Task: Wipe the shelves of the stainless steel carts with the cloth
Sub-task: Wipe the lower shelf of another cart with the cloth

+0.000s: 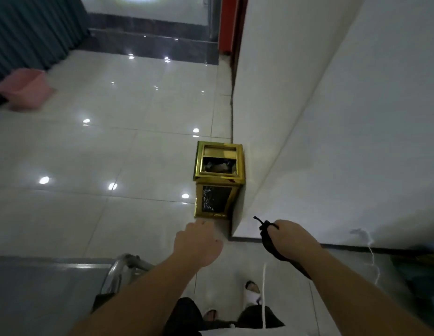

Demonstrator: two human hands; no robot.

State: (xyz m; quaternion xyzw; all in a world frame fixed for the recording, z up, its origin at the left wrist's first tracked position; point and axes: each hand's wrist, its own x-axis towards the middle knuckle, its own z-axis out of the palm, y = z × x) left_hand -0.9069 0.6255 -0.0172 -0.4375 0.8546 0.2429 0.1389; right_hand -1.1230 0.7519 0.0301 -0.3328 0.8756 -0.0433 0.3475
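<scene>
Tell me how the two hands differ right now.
The right hand grips a dark cloth with curled fingers; the left hand holds nothing. The left hand reaches toward the gold bin; the right hand is nearer the white wall. Both are stretched forward over the tiled floor.

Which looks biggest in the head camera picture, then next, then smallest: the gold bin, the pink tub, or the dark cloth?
1. Gold bin, largest.
2. Pink tub, though partly cut off and farther away, so unsure.
3. Dark cloth, smallest, held in the right hand.
</scene>
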